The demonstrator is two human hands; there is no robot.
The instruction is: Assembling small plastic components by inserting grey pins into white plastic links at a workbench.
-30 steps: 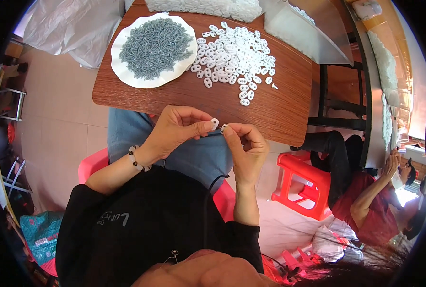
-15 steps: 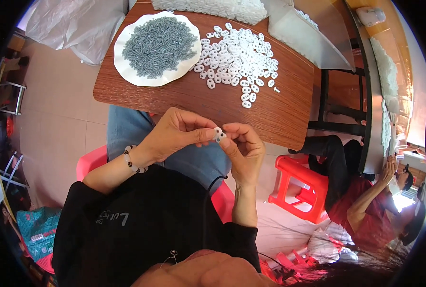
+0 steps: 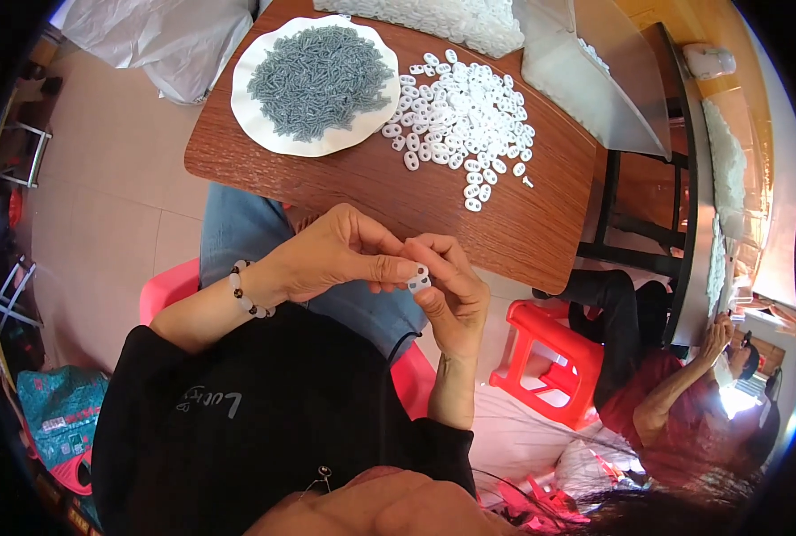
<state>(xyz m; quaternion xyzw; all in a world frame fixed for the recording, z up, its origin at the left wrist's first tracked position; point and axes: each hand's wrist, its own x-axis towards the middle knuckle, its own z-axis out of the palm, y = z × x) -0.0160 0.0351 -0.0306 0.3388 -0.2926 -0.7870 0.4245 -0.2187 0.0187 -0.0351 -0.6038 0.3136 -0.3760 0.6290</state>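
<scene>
Pinched between my two hands, just in front of the table's near edge, is a small white plastic piece (image 3: pixel 418 280) with dark holes. My left hand (image 3: pixel 349 253) grips it with thumb and forefinger from the left. On the other side, the thumb of my right hand (image 3: pixel 456 295) presses on the piece and its fingers curl behind. Whether it is one piece or two put together I cannot tell. On the table lies a loose pile of white oval two-holed pieces (image 3: pixel 469 116). Left of the pile, a white scalloped plate (image 3: pixel 248 103) holds many small grey rod-shaped parts (image 3: pixel 317 80).
The brown wooden table (image 3: pixel 326 179) spans the top middle. Clear-walled bins (image 3: pixel 594 98) with white pieces stand behind it. A red stool (image 3: pixel 550 366) is at the right, near another person (image 3: pixel 657 402) seated by a dark-framed table. Plastic sheeting (image 3: pixel 166 54) hangs at the upper left.
The view has shifted slightly, so the table appears a little further right. Both hands stay together on the white piece, which has turned a little, with the right fingers drawn closer to the left hand.
</scene>
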